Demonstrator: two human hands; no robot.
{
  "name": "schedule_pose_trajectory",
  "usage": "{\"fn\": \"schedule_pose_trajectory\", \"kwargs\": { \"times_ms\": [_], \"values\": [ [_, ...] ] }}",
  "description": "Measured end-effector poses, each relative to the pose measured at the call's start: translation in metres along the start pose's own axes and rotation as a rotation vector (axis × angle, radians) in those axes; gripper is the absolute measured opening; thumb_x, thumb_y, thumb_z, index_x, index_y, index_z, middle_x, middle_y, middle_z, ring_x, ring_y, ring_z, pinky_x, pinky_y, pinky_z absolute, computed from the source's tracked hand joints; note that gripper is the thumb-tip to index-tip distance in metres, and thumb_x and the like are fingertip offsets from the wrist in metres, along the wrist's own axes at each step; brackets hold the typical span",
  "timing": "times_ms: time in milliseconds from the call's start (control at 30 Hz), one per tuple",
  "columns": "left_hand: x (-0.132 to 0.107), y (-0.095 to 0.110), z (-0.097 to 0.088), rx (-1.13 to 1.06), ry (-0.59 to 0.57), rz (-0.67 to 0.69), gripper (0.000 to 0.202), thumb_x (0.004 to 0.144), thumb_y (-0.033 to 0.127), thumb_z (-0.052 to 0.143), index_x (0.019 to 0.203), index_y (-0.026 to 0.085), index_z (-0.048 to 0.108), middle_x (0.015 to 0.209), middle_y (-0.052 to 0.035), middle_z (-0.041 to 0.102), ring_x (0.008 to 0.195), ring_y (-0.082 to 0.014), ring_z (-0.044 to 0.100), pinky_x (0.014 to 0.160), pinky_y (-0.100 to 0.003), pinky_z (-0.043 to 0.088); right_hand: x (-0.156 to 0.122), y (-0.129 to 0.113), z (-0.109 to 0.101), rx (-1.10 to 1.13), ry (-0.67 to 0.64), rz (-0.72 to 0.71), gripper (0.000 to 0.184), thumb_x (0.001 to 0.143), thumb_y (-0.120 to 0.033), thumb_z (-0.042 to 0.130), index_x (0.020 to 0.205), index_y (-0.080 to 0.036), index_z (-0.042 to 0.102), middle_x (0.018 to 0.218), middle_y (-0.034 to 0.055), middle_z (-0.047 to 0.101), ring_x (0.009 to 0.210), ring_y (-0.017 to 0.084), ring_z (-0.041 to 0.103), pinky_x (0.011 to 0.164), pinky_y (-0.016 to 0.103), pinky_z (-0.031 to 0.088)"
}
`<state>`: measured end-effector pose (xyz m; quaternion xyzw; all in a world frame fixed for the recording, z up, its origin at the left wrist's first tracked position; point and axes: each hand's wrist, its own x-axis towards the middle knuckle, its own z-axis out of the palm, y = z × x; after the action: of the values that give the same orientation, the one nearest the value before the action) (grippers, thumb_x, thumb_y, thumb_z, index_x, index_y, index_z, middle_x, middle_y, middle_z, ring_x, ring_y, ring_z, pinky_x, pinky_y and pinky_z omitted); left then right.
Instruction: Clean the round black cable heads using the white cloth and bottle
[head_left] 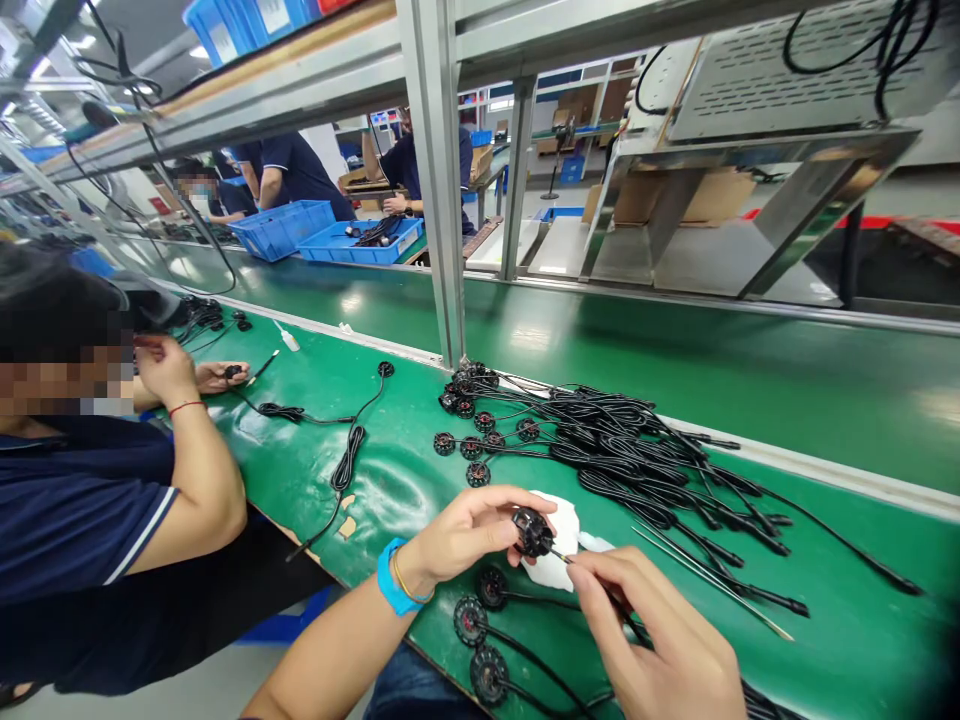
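Left hand (pixel 465 530) fingers grip 1 round black disc (pixel 532 531); right hand (pixel 660 640) fingers pinch 1 thin stick (pixel 561 556); 3 discs (pixel 470 620) at bench (pixel 825 600) edge.

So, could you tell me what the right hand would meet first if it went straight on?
Probably the small black round ribbed part pinched in the left hand: the right hand points up-left at it with a thin dark tool. The white cloth lies just beyond, though depth is unclear.
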<state>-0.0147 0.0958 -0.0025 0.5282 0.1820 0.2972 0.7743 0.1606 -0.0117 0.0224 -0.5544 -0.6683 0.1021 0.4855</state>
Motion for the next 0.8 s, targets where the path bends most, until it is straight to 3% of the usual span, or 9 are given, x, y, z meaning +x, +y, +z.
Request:
{"fn": "schedule_pose_trajectory", "kwargs": {
  "times_ms": [200,333,433,800],
  "values": [
    [0.001,0.001,0.004,-0.010,0.007,0.077,0.045,0.084,0.042,0.075,0.121,0.017,0.072,0.117,-0.0148,0.069,0.108,-0.0257,0.063,0.091,-0.032,0.049,0.002,-0.002,0.003,0.025,0.031,-0.025,0.011,0.094,-0.018,0.056,0.084,-0.021,0.059,0.072,-0.0003,0.058,0.058,0.009,0.055,0.056,0.020,0.045],
    [0.001,0.001,0.003,-0.041,-0.019,-0.044,0.049,0.085,0.048,0.072,0.123,0.017,0.072,0.103,-0.0128,0.072,0.079,-0.0159,0.065,0.066,-0.022,0.048,0.002,-0.001,0.005,0.027,0.048,-0.045,0.010,0.094,-0.016,0.056,0.086,-0.021,0.058,0.073,0.0001,0.059,0.060,0.010,0.056,0.057,0.020,0.047],
    [0.000,0.000,0.001,-0.088,-0.040,-0.139,0.053,0.084,0.052,0.072,0.120,0.014,0.073,0.086,-0.0102,0.073,0.063,-0.0114,0.062,0.056,-0.019,0.044,0.001,0.000,0.006,0.026,0.071,-0.058,0.009,0.094,-0.014,0.057,0.088,-0.021,0.058,0.074,0.0000,0.059,0.060,0.010,0.055,0.058,0.020,0.047],
    [0.001,-0.009,-0.004,-0.121,-0.055,-0.239,0.066,0.084,0.063,0.064,0.117,0.006,0.074,0.077,-0.0127,0.071,0.053,-0.0117,0.063,0.047,-0.019,0.045,0.005,0.004,0.002,-0.235,0.049,-0.237,0.007,0.097,-0.016,0.055,0.092,-0.019,0.060,0.078,0.0020,0.057,0.072,0.013,0.055,0.071,0.027,0.043]
  ]
}}
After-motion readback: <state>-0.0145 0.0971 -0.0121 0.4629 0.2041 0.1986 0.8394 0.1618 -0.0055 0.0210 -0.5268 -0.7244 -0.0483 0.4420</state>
